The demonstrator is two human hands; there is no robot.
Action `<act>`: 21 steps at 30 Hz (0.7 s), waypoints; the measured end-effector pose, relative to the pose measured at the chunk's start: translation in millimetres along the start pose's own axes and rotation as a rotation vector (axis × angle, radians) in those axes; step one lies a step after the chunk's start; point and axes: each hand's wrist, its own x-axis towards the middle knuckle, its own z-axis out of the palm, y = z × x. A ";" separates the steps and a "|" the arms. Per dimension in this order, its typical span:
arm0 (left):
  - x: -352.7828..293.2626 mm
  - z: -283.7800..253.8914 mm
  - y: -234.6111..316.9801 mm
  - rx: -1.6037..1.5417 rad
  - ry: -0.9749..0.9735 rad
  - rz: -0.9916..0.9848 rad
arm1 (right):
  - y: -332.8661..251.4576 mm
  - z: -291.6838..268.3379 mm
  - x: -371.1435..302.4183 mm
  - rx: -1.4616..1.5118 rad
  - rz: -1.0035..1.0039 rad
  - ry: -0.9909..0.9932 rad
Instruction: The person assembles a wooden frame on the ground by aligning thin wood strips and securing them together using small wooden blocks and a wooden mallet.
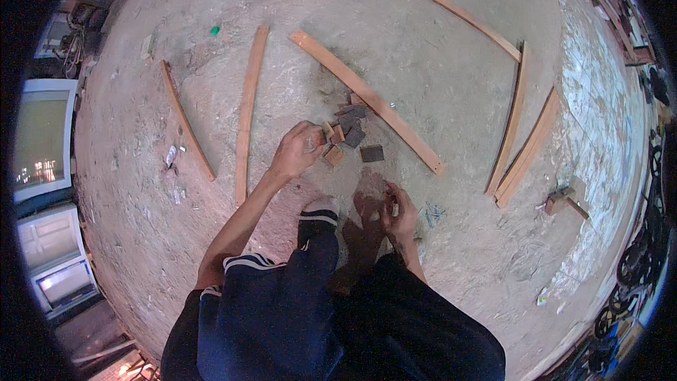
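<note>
My left hand (pixel 297 150) reaches down to a small pile of wood blocks (pixel 347 129) on the dirt floor, fingers curled around one small brown block at the pile's left edge. The pile holds several dark grey and reddish-brown offcuts, and it lies against a long flat plank (pixel 367 97) that runs diagonally. My right hand (pixel 399 213) hovers lower, beside my bare foot (pixel 369 201), fingers pinched on something small that I cannot make out. One dark square block (pixel 371 153) lies apart, just right of the pile.
Several long wooden slats lie around: two on the left (pixel 246 113), a curved one at the top right (pixel 451 8), two leaning together at the right (pixel 525 144). A hammer-like wooden tool (pixel 562 201) sits at right. Cabinets stand along the left edge.
</note>
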 end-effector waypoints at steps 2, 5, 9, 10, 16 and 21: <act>1.8 10.7 6.5 0.001 0.017 0.020 | 16.2 -8.6 3.5 -0.042 -0.035 0.068; -5.7 2.5 25.7 0.036 0.014 -0.025 | 12.8 -32.6 32.0 -0.195 -0.036 0.175; -18.4 5.5 27.0 0.130 -0.009 0.021 | 23.9 -69.0 70.6 -0.433 0.027 0.151; -21.9 11.6 26.2 0.166 0.013 0.043 | 32.2 -76.7 76.4 -0.441 0.031 0.155; -49.8 37.6 30.4 0.065 -0.038 0.174 | 20.2 -83.7 83.5 -0.234 0.098 -0.209; -47.7 38.2 50.4 0.012 -0.053 0.146 | 22.4 -87.7 80.6 -0.146 -0.019 -0.111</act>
